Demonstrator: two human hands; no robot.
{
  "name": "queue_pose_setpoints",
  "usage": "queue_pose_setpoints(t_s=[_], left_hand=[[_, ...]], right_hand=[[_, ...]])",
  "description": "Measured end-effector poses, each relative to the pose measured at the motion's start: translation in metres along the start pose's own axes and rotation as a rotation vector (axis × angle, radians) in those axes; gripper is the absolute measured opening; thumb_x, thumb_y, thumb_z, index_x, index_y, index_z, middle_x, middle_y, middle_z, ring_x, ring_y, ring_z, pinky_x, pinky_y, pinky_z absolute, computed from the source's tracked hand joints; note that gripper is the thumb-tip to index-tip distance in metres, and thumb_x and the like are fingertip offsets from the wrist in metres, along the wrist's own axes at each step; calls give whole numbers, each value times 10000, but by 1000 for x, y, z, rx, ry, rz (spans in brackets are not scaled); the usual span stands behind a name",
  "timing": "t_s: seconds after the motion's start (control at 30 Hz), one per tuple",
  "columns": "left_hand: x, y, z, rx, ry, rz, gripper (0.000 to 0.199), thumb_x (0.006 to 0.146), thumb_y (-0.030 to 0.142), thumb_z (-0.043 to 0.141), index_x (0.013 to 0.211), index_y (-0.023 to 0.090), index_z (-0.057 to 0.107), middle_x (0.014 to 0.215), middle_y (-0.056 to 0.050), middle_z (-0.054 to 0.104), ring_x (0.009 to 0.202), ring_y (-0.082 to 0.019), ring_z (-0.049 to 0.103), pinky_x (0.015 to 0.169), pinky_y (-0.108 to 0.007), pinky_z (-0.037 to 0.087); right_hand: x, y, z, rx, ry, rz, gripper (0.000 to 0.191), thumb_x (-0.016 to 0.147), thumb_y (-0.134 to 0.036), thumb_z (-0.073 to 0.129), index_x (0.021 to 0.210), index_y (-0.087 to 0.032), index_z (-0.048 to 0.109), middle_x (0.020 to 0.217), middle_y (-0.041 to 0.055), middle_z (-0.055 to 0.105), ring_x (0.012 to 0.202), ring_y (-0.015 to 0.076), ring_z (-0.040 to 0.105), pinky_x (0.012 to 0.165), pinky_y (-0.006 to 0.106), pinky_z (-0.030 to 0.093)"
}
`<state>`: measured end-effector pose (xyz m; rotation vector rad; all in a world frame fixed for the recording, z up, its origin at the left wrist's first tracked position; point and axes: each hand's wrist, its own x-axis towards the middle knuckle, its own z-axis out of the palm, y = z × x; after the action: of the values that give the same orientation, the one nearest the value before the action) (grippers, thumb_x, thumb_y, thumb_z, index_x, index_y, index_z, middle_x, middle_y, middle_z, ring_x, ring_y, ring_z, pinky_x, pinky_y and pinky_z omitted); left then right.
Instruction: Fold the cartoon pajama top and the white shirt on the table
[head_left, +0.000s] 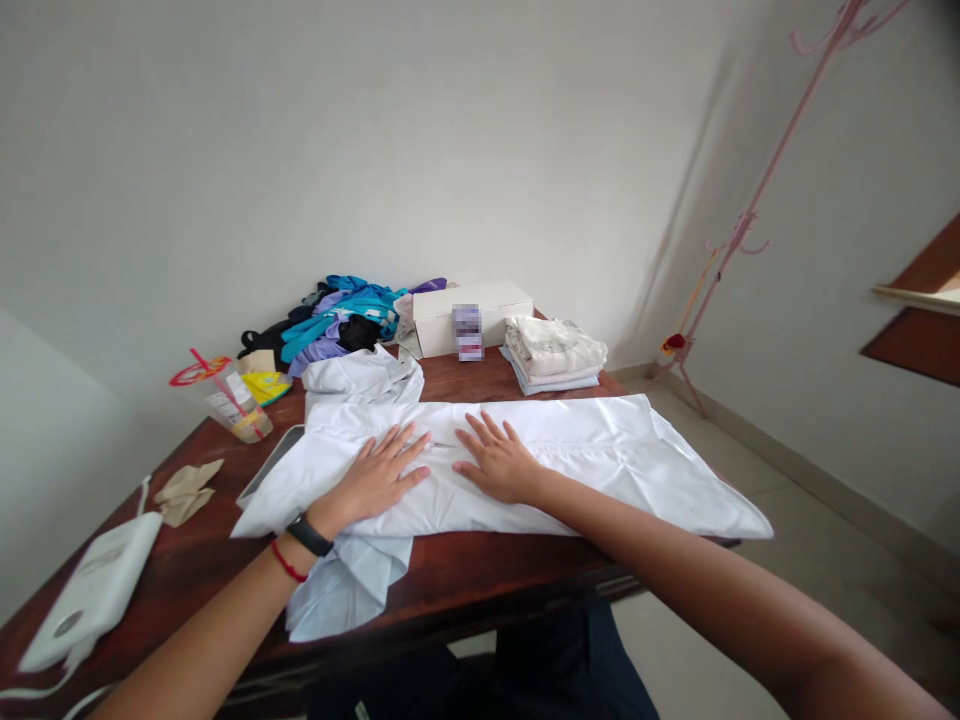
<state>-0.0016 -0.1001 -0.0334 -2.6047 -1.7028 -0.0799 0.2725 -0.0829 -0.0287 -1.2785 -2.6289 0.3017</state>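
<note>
A white garment (pixel 600 450) lies spread across the dark wooden table (pixel 480 580), its right end reaching the table's edge. My left hand (pixel 382 475) rests flat on its left half, fingers spread, with a black band and a red string on the wrist. Just right of it, my right hand (pixel 499 460) also lies flat on the cloth, fingers apart. A pale blue piece of cloth (pixel 349 585) hangs out from under the garment near my left wrist. Behind the garment's left part is a crumpled white cloth (pixel 364 378).
Farther back are a heap of coloured clothes (pixel 345 318), a white box (pixel 435 325) and folded clothes (pixel 555 350). On the left stand a plastic cup (pixel 240 405), a crumpled napkin (pixel 186 492) and a white corded device (pixel 94 590). A pink rack (pixel 780 150) rises at right.
</note>
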Motion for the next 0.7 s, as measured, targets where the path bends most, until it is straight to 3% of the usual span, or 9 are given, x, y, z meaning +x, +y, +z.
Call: queue_pose_setpoints(t_s=[0.17,0.4,0.53,0.7], left_hand=[[-8,-34,3,70,84,-15,584,1065,511,376,1610,302,370,1663,-102,346,1522,-315,353,1205,-526,335],[-28,-105,4,240,43,-131,576,1029,386,355,1572,216,441,1656,-119,356,1540,-344,302,1214,-562,265],[-31,-115,14,276,66,-158,598,1041,407,289,1598,209,380,1686,-102,294,1560,-332,251,1220,-526,248],[-29,-111,17,302,42,-231,596,1041,438,218,1606,291,341,1684,0,309,1564,-267,253,1231,-456,231]], right_hand=[[-4,26,15,-23,3,134,754,1036,-687,244,1616,-218,348,1712,124,214,1583,384,102,1225,646,148],[-48,95,-1,-119,32,357,700,1052,-651,222,1632,-267,307,1723,76,193,1584,352,134,1235,603,173],[-74,132,-14,-168,7,505,682,1059,-626,221,1643,-277,272,1727,75,177,1585,347,137,1232,597,193],[-100,169,-26,-214,9,586,679,1064,-600,204,1641,-249,276,1720,100,203,1579,329,175,1235,592,217]])
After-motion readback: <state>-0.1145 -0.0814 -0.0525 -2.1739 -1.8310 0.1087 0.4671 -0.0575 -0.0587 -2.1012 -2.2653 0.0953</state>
